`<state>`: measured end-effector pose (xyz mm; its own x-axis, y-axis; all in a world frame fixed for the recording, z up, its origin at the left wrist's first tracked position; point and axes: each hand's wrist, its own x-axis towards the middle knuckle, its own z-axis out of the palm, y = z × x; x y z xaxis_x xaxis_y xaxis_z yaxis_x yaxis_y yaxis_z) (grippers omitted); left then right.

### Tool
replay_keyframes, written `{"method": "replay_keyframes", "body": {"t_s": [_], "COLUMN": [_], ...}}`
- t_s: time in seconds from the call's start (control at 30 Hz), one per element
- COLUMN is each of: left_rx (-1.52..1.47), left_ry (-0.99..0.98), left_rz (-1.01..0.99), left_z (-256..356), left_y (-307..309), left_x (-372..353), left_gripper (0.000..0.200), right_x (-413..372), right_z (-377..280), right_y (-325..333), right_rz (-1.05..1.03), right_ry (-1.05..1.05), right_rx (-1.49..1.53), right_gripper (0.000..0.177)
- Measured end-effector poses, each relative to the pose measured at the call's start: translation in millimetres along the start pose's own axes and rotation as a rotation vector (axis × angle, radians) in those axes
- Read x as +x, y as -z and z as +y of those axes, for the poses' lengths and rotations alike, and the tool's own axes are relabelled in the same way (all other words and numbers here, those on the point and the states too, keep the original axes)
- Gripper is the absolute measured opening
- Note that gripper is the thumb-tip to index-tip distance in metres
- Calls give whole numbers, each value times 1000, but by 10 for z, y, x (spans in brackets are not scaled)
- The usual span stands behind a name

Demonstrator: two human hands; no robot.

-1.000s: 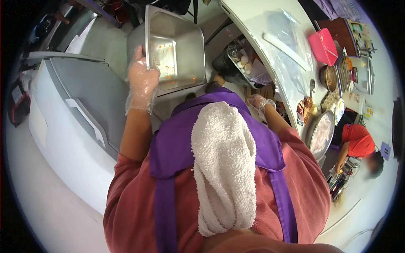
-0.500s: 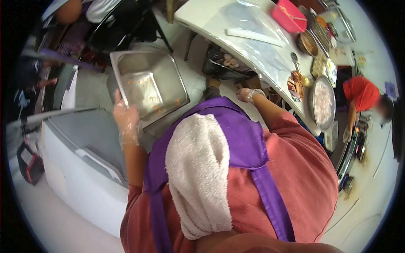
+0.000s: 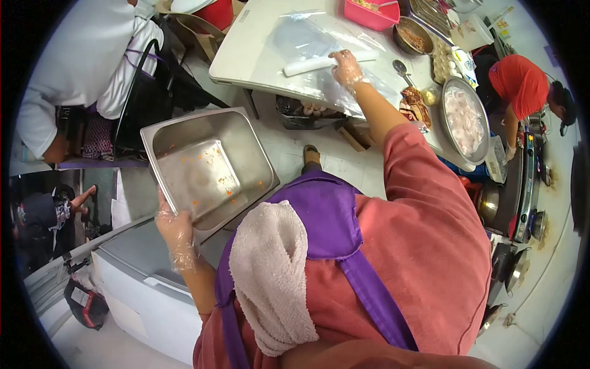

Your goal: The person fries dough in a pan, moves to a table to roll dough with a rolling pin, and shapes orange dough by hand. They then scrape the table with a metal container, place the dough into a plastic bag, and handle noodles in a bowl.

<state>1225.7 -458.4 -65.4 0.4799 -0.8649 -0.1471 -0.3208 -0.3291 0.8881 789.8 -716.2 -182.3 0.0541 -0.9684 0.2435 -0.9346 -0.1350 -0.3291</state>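
My left hand [image 3: 177,232], in a clear plastic glove, grips the near-left rim of a deep steel food pan [image 3: 212,138]. The pan is tilted toward me, with orange bits stuck to its inner walls and bottom. My gloved right hand [image 3: 348,69] reaches over the table and lies across a white roll [image 3: 307,65], its fingers curled over it. Clear plastic sheeting [image 3: 301,37] spreads around the roll. Part of the roll is hidden under the hand.
On the white table [image 3: 246,52] stand a pink tub [image 3: 372,17], a bowl of brown food [image 3: 413,35], a ladle [image 3: 402,71] and a large basin [image 3: 466,117] of pale pieces. A chest freezer [image 3: 147,295] is at left. A person in red [image 3: 519,86] works near a stove.
My right hand has risen from beside the table's edge onto the white roll. The pan stays in my left hand. The view has shifted, bringing a person in white in at upper left.
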Motion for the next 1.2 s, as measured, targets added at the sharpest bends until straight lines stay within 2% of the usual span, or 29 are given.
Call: {"method": "replay_keyframes", "body": {"t_s": [0.03, 0.1, 0.13, 0.2, 0.23, 0.3, 0.4, 0.43, 0.47, 0.53, 0.63, 0.67, 0.73, 0.8, 0.87, 1.0, 1.07, 1.1, 1.2], "left_rx": [5, -22, -17, -35, -31, -130, -133, -125, -143, -160, -141, -137, -144, -94, -41, -1, 25, 29, -14], "left_ry": [-5, -22, -28, 28, 19, 42, 50, 55, 71, 83, 86, 90, 99, 87, 77, 87, 79, 42, -4], "left_rz": [1, -53, -52, -70, -61, -11, -47, -44, -22, 11, 51, 60, 89, 99, 102, 93, 59, 66, 37], "left_z": [72, 292, 418, 671, 765, 985, 1161, 1243, 1323, 1473, 1599, 1630, 1677, 1816, 1878, 1868, 1888, 1929, 1964], "left_y": [-4, -1, -17, -74, -145, -297, -376, -418, -484, -570, -652, -694, -791, -916, -977, -995, -1014, -1051, -1065], "left_x": [18, 65, 82, 98, 86, 88, 195, 217, 251, 308, 387, 409, 462, 502, 560, 764, 875, 920, 1121], "left_gripper": [67, 69, 69, 68, 68, 65, 60, 60, 58, 55, 51, 51, 50, 50, 49, 49, 50, 45, 42], "right_x": [159, 409, 489, 604, 654, 788, 981, 1048, 1086, 1208, 1457, 1530, 1695, 1789, 1854, 1888, 1857, 1841, 1927], "right_z": [106, 263, 355, 392, 406, 446, 609, 655, 725, 825, 930, 1039, 1346, 1412, 1452, 1348, 1197, 1225, 1405], "right_y": [-44, -92, -117, -59, -51, -42, -76, -81, -135, -186, 4, -70, -340, -334, -247, -153, -75, -105, -155], "right_rz": [3, -196, -192, -441, -433, -642, -739, -762, -775, -568, -621, -627, -610, -580, -552, -540, -462, -468, -538], "right_ry": [-2, -51, -53, -68, -64, -49, -66, -99, -97, -100, -190, -182, -300, -293, -388, -487, -563, -577, -503], "right_rx": [6, -266, -260, -356, -347, -421, -247, -193, -190, -335, -317, -314, -199, -197, -84, -146, -307, -306, -248], "right_gripper": [38, 60, 60, 87, 87, 106, 108, 116, 116, 121, 126, 126, 130, 129, 126, 122, 122, 122, 121]}}
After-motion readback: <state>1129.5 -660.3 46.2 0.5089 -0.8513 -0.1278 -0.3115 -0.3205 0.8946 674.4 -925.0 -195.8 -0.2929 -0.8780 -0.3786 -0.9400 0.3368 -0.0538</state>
